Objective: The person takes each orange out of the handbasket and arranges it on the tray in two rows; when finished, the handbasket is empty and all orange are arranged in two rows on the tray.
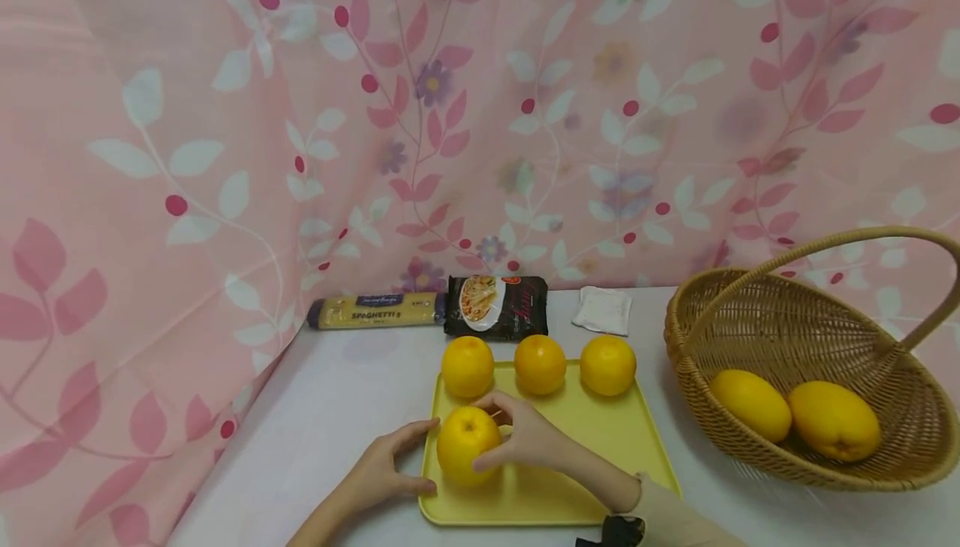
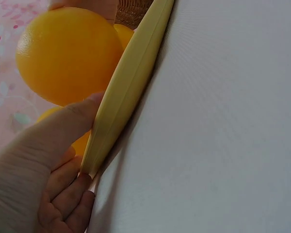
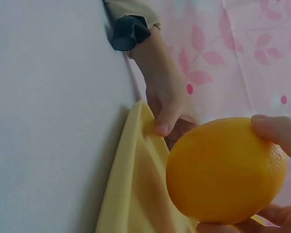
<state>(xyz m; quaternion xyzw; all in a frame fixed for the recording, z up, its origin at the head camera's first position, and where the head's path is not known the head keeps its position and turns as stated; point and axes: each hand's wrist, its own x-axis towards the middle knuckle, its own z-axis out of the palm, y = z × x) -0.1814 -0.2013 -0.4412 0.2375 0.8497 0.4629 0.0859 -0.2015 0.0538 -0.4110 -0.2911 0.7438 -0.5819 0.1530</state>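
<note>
My right hand (image 1: 531, 434) holds an orange (image 1: 467, 447) over the left part of a yellow tray (image 1: 577, 501), thumb on its near side and fingers on the far side. The right wrist view shows this orange (image 3: 225, 170) close up, between thumb and fingers. At the tray's left edge, my left hand (image 1: 378, 468) touches the rim, thumb and fingers spread apart. In the left wrist view the thumb (image 2: 72, 119) rests right at the rim. Along the tray's back edge stand three oranges, a left one (image 1: 467, 368), a middle one (image 1: 540, 364) and a right one (image 1: 608, 365).
A wicker basket (image 1: 795, 313) with a tall handle stands on the right, holding two more yellow-orange fruits (image 1: 834, 420). Behind the tray lie a spaghetti pack (image 1: 382, 311), a black food packet (image 1: 498, 309) and a small white packet (image 1: 603, 311). A floral pink curtain (image 1: 480, 113) hangs behind the table.
</note>
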